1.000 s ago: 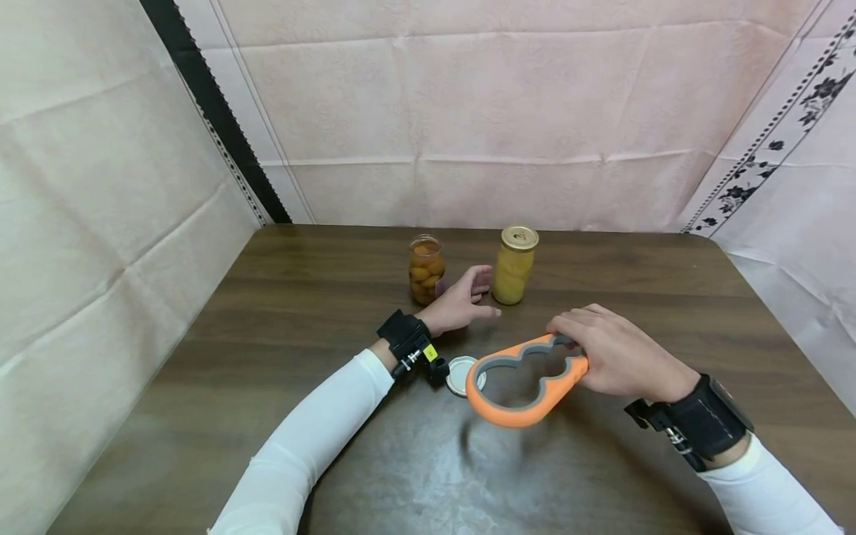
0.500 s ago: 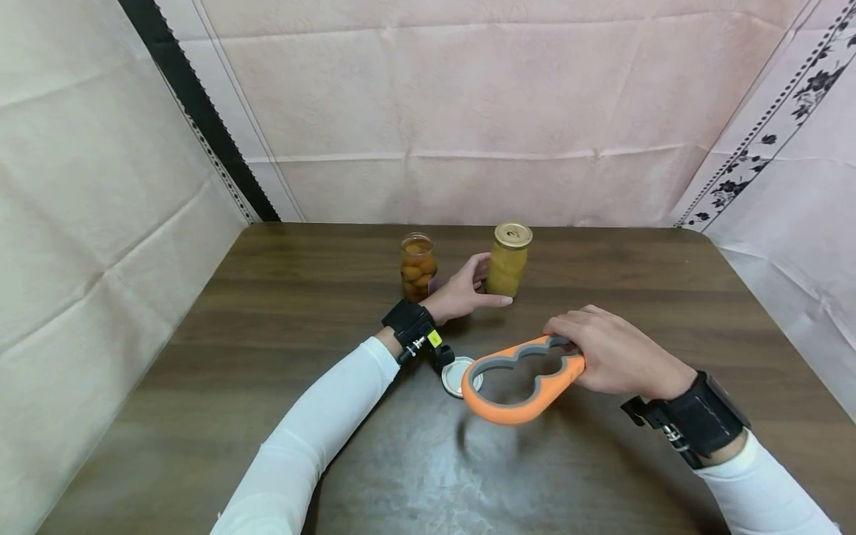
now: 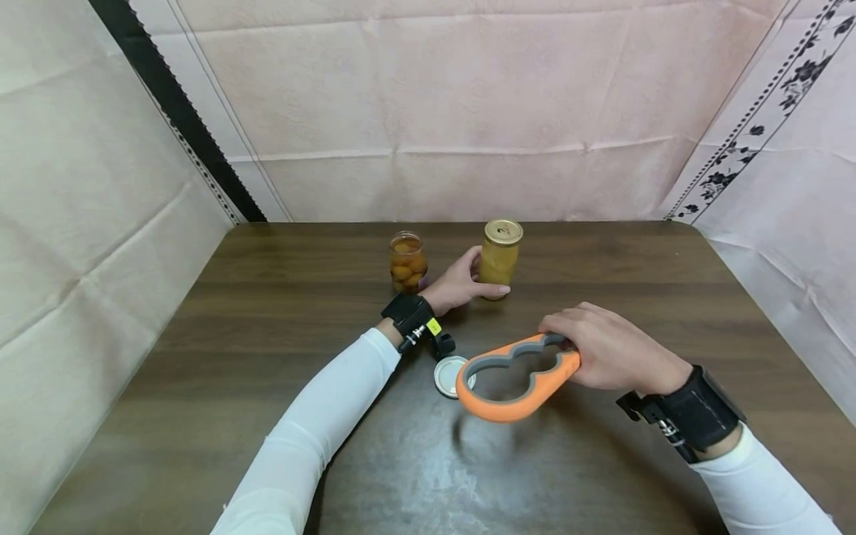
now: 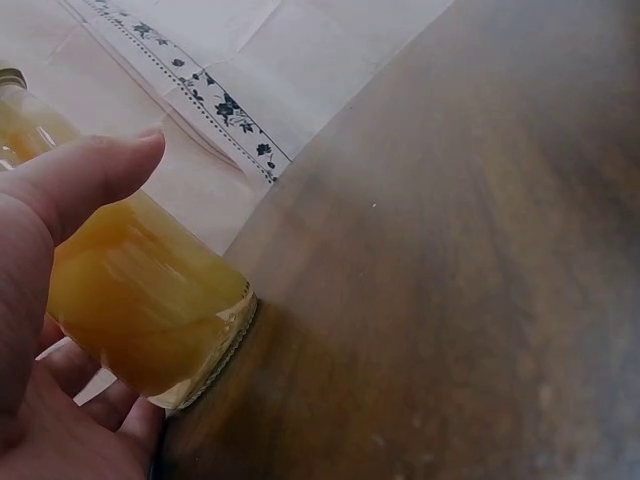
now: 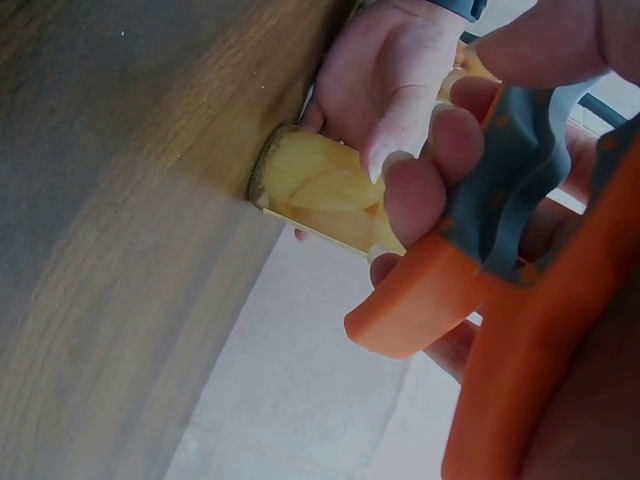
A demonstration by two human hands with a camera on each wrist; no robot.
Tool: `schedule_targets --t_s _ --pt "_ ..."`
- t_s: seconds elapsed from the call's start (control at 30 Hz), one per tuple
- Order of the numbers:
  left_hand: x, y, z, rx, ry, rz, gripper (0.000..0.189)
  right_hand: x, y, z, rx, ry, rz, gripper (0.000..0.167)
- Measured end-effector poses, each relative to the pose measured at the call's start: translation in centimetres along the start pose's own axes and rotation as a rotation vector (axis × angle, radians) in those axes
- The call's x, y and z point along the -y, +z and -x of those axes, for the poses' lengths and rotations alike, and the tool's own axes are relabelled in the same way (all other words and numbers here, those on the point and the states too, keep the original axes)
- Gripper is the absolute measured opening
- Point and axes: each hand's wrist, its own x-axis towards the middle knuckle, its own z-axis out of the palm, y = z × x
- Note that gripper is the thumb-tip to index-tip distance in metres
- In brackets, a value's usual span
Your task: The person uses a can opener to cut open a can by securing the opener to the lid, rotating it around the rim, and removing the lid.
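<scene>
My left hand [image 3: 456,286] grips a glass jar of yellow fruit [image 3: 498,260] with a gold lid, thumb across its front and fingers round the far side. In the left wrist view the jar [image 4: 150,290] stands at the left, its base on the table. My right hand [image 3: 611,349] holds an orange and grey jar opener [image 3: 501,411] by one end, raised a little over the table. Fingers curl round the grey inner edge of this opener [image 5: 420,300] in the right wrist view. The jar and opener are apart.
Left of the yellow jar stands a lidless glass jar of orange-brown fruit [image 3: 408,266], partly behind my left wrist. A loose white lid [image 3: 446,375] lies on the brown wooden table [image 3: 281,357] beside the opener. Pale cloth [image 3: 428,111] hangs behind the table.
The left hand has moved from just beside the yellow jar to round it, its thumb now across the front. The right hand and opener hold nearly still. The head view has shifted slightly.
</scene>
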Motion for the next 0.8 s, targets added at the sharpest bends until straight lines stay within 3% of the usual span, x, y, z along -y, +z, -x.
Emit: schedule_targets --t_s 0.33,0.8 --pt "0.29 0.26 -1.06 -0.008 0.030 -0.016 0.067 -0.07 0.21 -0.04 0.003 -0.010 0.006 0.026" --pt "0.41 -0.03 -0.23 0.002 0.014 -0.057 0.064 0.14 0.23 -0.12 0.032 0.000 -0.011 0.024"
